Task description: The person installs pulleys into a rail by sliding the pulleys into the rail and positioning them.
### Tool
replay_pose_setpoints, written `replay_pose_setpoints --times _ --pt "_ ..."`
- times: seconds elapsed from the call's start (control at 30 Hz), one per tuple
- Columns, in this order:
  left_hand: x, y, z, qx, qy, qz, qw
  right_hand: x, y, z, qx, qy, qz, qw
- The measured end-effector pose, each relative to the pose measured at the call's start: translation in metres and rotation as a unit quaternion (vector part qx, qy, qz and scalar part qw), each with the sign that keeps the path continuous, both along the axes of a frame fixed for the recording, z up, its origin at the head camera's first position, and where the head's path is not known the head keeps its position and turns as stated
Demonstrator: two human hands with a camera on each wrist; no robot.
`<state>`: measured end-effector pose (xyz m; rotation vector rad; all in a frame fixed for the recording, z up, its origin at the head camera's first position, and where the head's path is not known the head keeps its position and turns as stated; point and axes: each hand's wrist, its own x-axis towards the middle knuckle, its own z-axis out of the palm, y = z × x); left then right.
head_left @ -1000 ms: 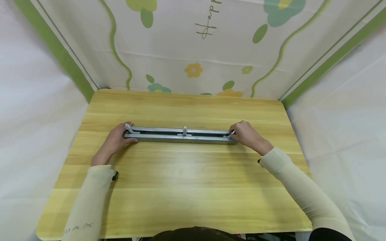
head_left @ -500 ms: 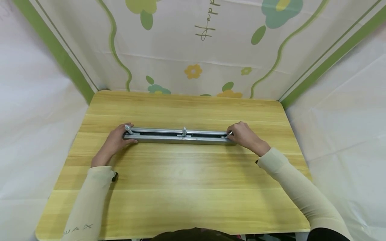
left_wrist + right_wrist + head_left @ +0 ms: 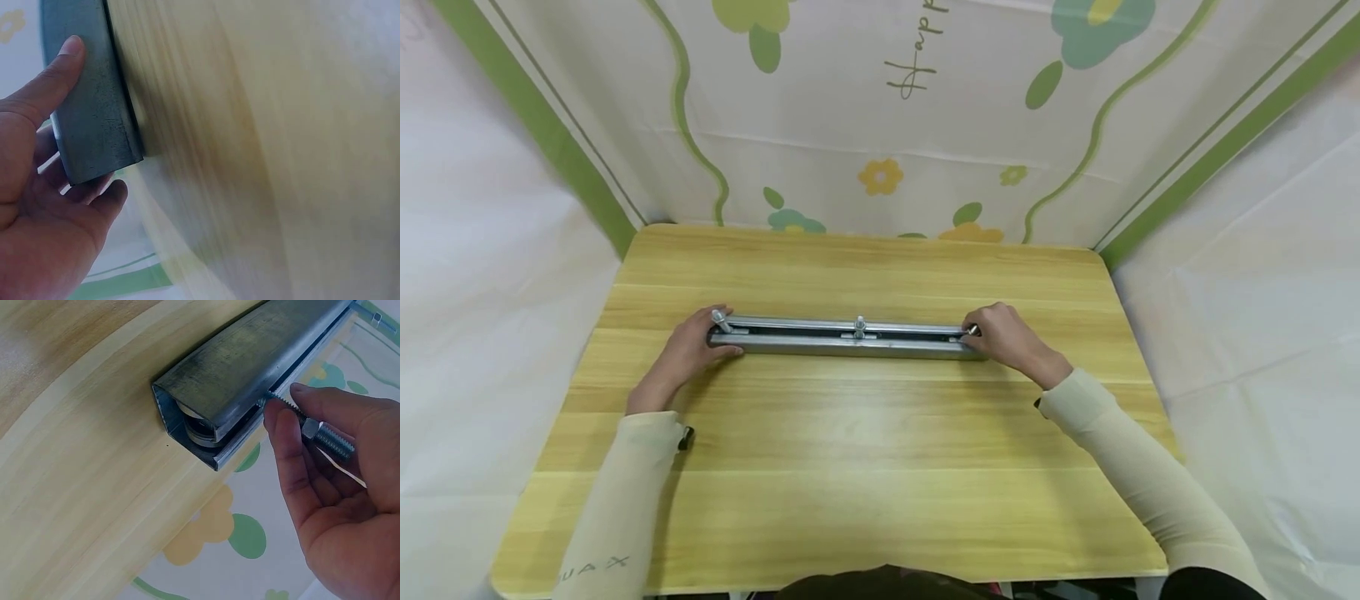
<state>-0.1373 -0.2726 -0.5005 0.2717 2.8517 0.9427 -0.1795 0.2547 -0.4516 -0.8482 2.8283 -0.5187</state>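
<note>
A long steel C-channel rail (image 3: 790, 343) lies across the table with its slot facing up. My left hand (image 3: 685, 352) grips its left end, thumb on the near face and fingers round the far side. At the other end, my right hand (image 3: 1009, 340) pinches a threaded bolt (image 3: 334, 444) with a nut on it, which stands out of the slot. Inside the rail's open right end sits a roller (image 3: 201, 432), partly hidden by the walls. A second bolt (image 3: 860, 326) rises at mid-rail, and a third bolt (image 3: 721, 320) leans beside my left hand.
The wood-grain table (image 3: 857, 467) extends around the rail on all sides. A white cloth backdrop (image 3: 820, 108) with printed flowers hangs behind the far edge. White cloth sides (image 3: 1247, 333) stand left and right of the table.
My right hand has shifted slightly left along the rail with the bolt in its fingers. The left hand keeps its grip, and the rail stays in place.
</note>
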Motion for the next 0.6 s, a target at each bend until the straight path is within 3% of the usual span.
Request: replay_pose_setpoints --times 0.33,0.43,0.6 --pt "0.004 -0.004 0.001 0.013 -0.011 -0.009 0.9998 0.003 0.004 0.004 0.013 0.027 -0.013 0.9995" --pt "0.008 -0.004 0.007 0.022 -0.022 -0.005 0.9995 0.004 0.007 0.007 0.013 0.049 -0.030 0.9983" --pt "0.019 -0.003 0.031 0.012 -0.020 0.021 0.9995 0.006 0.014 0.010 -0.004 0.058 -0.065 0.9962"
